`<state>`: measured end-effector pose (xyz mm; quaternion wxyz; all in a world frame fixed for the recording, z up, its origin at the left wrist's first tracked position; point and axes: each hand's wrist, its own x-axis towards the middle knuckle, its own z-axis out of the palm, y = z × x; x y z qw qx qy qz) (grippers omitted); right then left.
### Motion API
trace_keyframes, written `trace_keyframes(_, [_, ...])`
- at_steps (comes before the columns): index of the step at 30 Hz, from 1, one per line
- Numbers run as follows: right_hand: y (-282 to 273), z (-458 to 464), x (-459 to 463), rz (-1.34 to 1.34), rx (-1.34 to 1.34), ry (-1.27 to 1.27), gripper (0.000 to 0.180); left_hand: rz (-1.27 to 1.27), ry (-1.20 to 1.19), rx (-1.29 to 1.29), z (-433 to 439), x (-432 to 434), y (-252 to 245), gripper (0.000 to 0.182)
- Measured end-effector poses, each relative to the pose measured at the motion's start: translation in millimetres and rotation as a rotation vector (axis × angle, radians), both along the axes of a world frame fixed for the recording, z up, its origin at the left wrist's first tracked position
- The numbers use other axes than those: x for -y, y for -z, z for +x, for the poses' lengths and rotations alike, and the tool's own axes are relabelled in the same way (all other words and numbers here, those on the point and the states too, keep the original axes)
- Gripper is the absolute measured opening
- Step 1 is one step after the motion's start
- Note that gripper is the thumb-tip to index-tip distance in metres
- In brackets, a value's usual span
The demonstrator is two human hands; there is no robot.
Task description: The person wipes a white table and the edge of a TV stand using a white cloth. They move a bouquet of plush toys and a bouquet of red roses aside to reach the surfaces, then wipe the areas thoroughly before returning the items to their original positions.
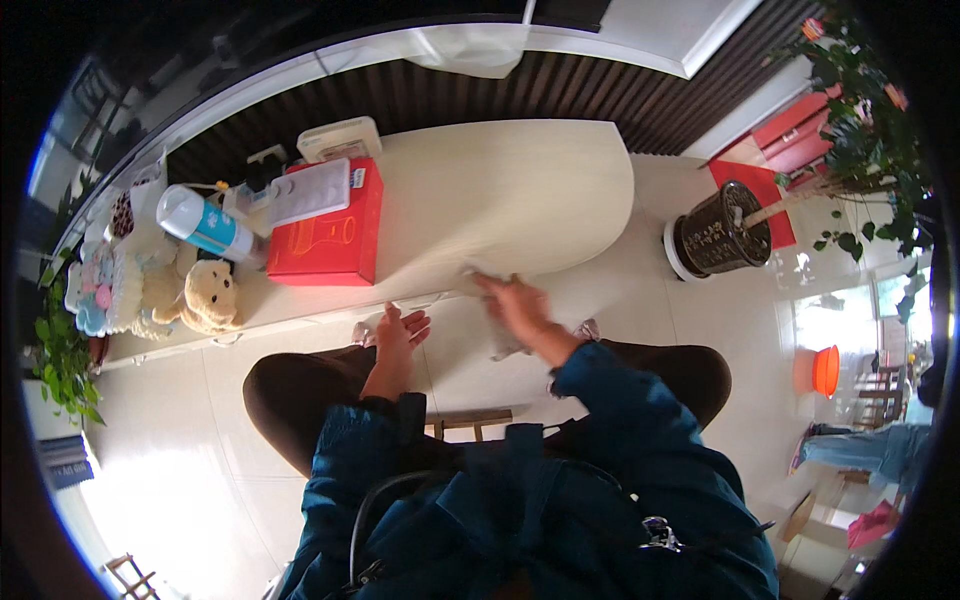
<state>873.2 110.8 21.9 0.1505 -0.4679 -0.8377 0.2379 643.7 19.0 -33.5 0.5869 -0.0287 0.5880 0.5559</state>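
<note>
My right hand (519,304) hangs just off the front edge of a low, pale cabinet top (495,195). It grips a thin greyish cloth (482,267), blurred by motion and partly hidden behind the fingers. My left hand (395,341) is held out palm up, fingers apart, above my left knee and beside the cabinet's drawer front; nothing lies in it. Left of the bare stretch of top sits a red box (326,251) with a clear-lidded white tray (310,192) on it. A white and blue bottle (210,229) leans beside the box.
A plush bear (210,296) and other soft toys (101,285) occupy the cabinet's left end. Behind the box stands a white device (340,139). A potted plant (720,229) is on the tiled floor to the right. Farther right are an orange basin (826,372) and a person's legs (855,450).
</note>
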Motion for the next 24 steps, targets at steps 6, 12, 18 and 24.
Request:
trace_keyframes(6, [-3,104,-114,0.268,-0.01,0.371,0.032,0.001,0.035,-0.056,15,1,9,0.04])
trace_keyframes(12, [41,86,-145,0.277,0.222,0.405,0.05,-0.039,-0.082,-0.074,15,-1,6,0.039])
trace_keyframes(18, [36,-56,-116,0.364,0.073,0.112,0.048,-0.028,-0.092,-0.045,9,4,5,0.036])
trace_keyframes(24, [14,-137,-68,0.33,0.112,-0.174,0.043,-0.014,-0.207,-0.048,5,10,5,0.035])
